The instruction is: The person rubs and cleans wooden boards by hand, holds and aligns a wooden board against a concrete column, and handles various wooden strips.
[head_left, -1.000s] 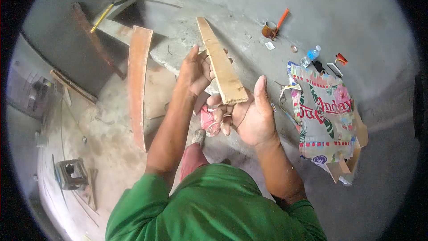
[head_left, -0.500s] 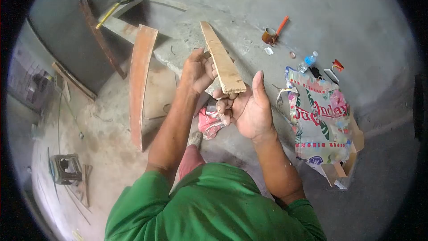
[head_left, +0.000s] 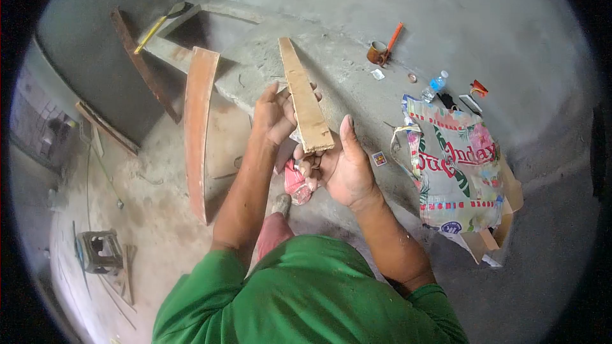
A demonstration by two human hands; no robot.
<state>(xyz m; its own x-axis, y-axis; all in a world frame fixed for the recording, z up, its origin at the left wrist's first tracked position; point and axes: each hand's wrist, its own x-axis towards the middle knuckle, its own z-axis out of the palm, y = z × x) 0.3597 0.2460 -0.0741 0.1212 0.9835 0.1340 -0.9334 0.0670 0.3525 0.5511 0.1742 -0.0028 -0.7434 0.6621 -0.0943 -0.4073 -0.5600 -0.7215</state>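
A narrow wooden strip lies lengthwise in front of me, its rough cut end toward my body. My left hand grips it around the middle, with fingertips showing past its right edge. Under the near end, the curled fingers of my right hand hold it up, while the right thumb points upward beside the edge. How the fingers sit beneath the strip is partly hidden. Left of my arm leans a long reddish-brown board with a curved side.
A concrete ledge runs ahead, bearing a yellow-handled tool at its left. To the right are a printed sack, a water bottle and a brown mug. A grey stool stands at lower left.
The strip and both hands have shifted slightly left and lower in view, and the near end of the strip has dropped. A small patterned box now shows right of my right hand.
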